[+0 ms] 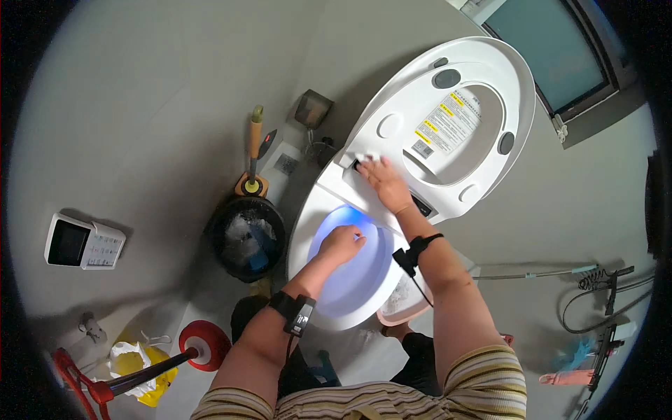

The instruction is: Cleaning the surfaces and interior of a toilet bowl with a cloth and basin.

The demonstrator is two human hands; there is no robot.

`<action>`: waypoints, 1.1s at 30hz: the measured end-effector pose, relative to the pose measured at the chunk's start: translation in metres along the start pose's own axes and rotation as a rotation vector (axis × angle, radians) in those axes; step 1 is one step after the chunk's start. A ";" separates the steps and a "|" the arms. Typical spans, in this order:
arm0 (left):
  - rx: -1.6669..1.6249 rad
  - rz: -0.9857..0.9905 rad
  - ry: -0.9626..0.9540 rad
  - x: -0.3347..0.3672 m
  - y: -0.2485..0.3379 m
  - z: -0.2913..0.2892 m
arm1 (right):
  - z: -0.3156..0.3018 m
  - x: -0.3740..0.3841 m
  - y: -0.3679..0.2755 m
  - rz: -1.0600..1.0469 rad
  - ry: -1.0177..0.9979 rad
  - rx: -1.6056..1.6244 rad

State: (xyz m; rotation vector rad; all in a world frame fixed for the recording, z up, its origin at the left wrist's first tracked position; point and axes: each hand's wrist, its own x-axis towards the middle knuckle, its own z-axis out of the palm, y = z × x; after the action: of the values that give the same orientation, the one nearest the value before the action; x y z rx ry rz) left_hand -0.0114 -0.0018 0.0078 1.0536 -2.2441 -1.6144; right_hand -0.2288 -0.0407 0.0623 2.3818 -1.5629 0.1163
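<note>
Over the white toilet bowl (329,308), lit blue inside: left hand (341,244) curled, perhaps around a cloth, unclear; right hand (383,183) flat and open on the rear ledge below the raised lid (448,77). Hands apart.

Grey floor (175,105): toilet (350,280), black bin (246,238), plunger (203,345).
</note>
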 end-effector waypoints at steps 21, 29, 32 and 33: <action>0.090 -0.033 -0.041 0.003 0.004 0.012 | 0.016 -0.028 -0.015 0.147 -0.204 -0.062; 0.087 -0.053 -0.137 -0.001 0.014 0.008 | 0.022 -0.106 -0.022 0.557 -0.139 -0.066; 0.099 -0.062 -0.146 -0.003 0.016 0.007 | 0.032 -0.137 -0.024 0.628 -0.072 -0.074; 0.112 -0.072 -0.143 -0.003 0.016 0.007 | 0.033 -0.148 -0.025 0.708 -0.057 -0.063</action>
State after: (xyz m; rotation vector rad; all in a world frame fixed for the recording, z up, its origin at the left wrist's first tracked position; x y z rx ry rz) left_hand -0.0198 0.0083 0.0202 1.0904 -2.4415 -1.6583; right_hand -0.2695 0.0899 -0.0076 1.6926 -2.3215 0.1398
